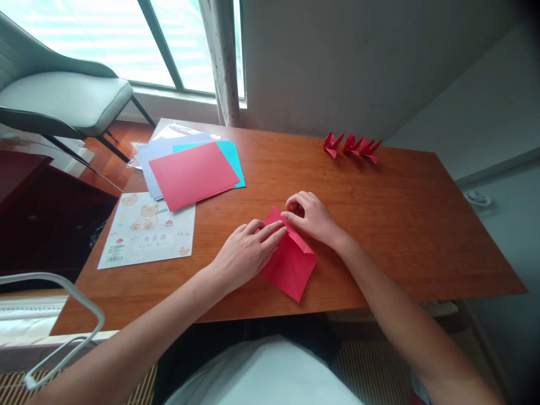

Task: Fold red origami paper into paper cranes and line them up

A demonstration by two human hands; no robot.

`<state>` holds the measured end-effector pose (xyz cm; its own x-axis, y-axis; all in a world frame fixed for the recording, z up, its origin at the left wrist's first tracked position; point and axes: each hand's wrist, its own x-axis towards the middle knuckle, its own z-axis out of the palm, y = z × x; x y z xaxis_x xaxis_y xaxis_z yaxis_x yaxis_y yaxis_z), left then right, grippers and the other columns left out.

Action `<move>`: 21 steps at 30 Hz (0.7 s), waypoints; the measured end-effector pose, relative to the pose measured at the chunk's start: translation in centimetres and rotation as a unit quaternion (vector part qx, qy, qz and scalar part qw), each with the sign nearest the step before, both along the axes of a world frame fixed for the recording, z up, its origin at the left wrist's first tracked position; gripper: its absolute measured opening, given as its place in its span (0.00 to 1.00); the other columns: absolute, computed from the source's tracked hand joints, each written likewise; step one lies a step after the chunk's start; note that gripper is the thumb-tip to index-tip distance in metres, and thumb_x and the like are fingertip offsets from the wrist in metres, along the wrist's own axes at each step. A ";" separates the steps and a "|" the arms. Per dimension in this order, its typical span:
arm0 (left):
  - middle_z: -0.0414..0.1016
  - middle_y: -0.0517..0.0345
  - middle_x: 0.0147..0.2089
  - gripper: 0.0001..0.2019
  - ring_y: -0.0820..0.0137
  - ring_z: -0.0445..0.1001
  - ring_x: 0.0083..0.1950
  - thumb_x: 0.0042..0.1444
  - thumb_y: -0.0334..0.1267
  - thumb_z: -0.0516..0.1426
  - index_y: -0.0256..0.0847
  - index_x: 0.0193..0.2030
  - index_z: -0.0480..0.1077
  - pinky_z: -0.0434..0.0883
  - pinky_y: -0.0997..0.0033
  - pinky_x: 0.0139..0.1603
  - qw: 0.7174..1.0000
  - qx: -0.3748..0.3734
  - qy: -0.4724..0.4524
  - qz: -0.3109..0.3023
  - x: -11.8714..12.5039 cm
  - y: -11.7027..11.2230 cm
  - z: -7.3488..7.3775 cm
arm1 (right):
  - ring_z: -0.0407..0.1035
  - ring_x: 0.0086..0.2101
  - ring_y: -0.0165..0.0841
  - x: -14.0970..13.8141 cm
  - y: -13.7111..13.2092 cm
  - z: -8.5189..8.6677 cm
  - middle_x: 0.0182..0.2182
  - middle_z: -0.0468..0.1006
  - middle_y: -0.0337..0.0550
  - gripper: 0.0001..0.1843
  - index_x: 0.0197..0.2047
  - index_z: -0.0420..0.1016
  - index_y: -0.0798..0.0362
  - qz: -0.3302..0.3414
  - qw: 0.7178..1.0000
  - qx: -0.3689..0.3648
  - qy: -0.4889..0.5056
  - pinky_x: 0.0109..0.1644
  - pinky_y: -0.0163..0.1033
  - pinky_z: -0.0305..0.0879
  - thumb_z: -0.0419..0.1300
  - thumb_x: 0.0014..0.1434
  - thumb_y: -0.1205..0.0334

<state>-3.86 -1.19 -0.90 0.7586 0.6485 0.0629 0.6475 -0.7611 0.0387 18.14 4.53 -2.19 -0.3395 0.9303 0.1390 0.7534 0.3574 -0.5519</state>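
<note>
A sheet of red origami paper [291,270], partly folded with a raised flap along its upper right side, lies at the table's near edge. My left hand [248,250] rests over its left part, bent fingers pressing the paper near the fold. My right hand [312,216] is at the upper right edge, loosely curled; its thumb tip touches the paper and a small gap shows between thumb and forefinger. The paper beneath my left hand is hidden.
Red folded paper cranes [354,146] stand at the table's far right. Far left are a pile of red sheets [194,174], blue sheets [236,163] and a bear-printed packet sheet [147,228]. A pale chair [63,101] stands beyond the wooden table [405,225].
</note>
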 end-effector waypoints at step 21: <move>0.65 0.55 0.69 0.21 0.60 0.67 0.54 0.68 0.34 0.48 0.42 0.67 0.64 0.67 0.60 0.54 1.000 0.024 0.010 -0.011 -0.1 -0.2 -0.2 | 0.67 0.37 0.36 -1.7 3.4 0.1 0.32 0.75 0.41 0.13 0.31 0.71 0.50 -0.036 0.998 -0.002 -0.057 0.41 0.40 0.60 0.66 0.58 0.52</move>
<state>-4.00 -1.37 -1.12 0.7739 0.6285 0.0782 0.6310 -0.7757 -0.0105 16.44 7.89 -2.13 -0.2861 0.9531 0.0988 0.8350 0.2986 -0.4622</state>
